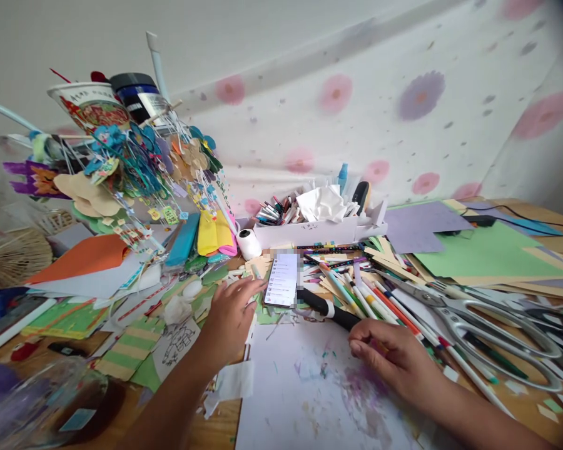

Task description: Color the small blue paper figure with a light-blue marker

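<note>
Resting palm-down with fingers spread, the left hand [232, 312] is being laid over paper scraps at the left edge of a phone [283, 279], its fingertips just reaching the lit screen and nothing being gripped; the right hand [394, 359] is being held low over a white sheet [304, 394], its fingers curled loosely together, and whether anything small is pinched in them cannot be told; both forearms are being stretched forward from the bottom edge, the left one angled inward, the right one coming in from the lower right corner. The one phone is lying propped on the clutter between the two hands, nearer the left; a black marker [331, 309] is lying just beside its right edge, above the right hand. The white sheet is being smeared with purple streaks and is covering a wooden table [216, 431]; a fan of coloured pens [380, 300] is being spread to the right, too many to be counted; one pair of large silver scissors [488, 325] is lying beyond them, near green paper [483, 253]. One white tray [319, 231] of pens and tissue is standing behind the phone; a floral cloth [380, 106] is being hung as the backdrop; a tall craft of paper flowers [136, 162] is leaning at the left.
</note>
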Demonstrator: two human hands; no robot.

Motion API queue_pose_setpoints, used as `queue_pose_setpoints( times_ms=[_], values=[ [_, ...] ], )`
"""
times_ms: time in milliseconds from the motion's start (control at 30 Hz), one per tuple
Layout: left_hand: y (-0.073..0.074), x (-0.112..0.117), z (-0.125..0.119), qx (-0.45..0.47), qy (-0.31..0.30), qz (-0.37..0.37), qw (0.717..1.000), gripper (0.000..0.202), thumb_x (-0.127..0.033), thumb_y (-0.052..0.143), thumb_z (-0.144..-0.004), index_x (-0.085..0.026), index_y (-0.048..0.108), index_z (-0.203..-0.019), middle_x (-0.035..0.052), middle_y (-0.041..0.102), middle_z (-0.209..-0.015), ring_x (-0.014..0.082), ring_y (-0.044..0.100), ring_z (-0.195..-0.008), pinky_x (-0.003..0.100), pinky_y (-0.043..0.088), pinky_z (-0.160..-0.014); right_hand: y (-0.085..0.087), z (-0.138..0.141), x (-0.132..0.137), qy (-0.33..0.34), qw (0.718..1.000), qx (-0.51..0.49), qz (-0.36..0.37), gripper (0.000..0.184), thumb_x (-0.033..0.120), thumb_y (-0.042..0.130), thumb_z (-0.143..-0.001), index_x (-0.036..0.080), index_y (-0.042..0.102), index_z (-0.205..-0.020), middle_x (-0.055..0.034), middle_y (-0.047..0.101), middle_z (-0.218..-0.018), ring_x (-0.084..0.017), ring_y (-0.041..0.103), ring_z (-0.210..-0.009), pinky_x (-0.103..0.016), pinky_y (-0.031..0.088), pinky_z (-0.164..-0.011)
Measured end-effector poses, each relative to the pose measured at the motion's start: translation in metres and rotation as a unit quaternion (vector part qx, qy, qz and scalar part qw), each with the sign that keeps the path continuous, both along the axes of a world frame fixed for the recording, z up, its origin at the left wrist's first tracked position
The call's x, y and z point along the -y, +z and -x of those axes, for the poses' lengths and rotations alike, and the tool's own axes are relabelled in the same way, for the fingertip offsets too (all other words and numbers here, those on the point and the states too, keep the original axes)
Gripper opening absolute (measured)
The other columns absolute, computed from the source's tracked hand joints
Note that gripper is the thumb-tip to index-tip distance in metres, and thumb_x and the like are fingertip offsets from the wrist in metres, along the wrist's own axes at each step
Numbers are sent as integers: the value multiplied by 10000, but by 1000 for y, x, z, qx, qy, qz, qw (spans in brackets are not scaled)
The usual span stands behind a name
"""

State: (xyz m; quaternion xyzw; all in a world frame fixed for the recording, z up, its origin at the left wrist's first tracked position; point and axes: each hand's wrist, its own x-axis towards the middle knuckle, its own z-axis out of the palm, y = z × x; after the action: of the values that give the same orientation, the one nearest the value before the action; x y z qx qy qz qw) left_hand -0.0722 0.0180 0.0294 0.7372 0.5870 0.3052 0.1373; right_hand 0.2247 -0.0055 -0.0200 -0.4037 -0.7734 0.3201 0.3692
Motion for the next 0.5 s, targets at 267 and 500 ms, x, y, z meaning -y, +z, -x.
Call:
queue_pose_setpoints(
  times_ms=[267,500],
  values=[
    [-20,-17,-7,-217,-37,0,976,406,-119,389,-889,-262,521,-1245,62,642,-1262,281,424,-1293,613,66,-1092,1,-2,-2,-2,1000,-6,11,157,282,487,-914,195,602,-852,-11,640,-706,-127,589,-620,-208,458,-573],
    [-22,-23,-5,-161,-17,-24,986,384,-157,424,-875,-257,482,-1242,52,694,-1173,286,498,-1214,564,204,-1045,-4,-3,-4,-10,999,-24,39,163,288,484,-918,200,594,-835,-3,605,-689,-125,570,-606,-206,450,-562]
  ],
)
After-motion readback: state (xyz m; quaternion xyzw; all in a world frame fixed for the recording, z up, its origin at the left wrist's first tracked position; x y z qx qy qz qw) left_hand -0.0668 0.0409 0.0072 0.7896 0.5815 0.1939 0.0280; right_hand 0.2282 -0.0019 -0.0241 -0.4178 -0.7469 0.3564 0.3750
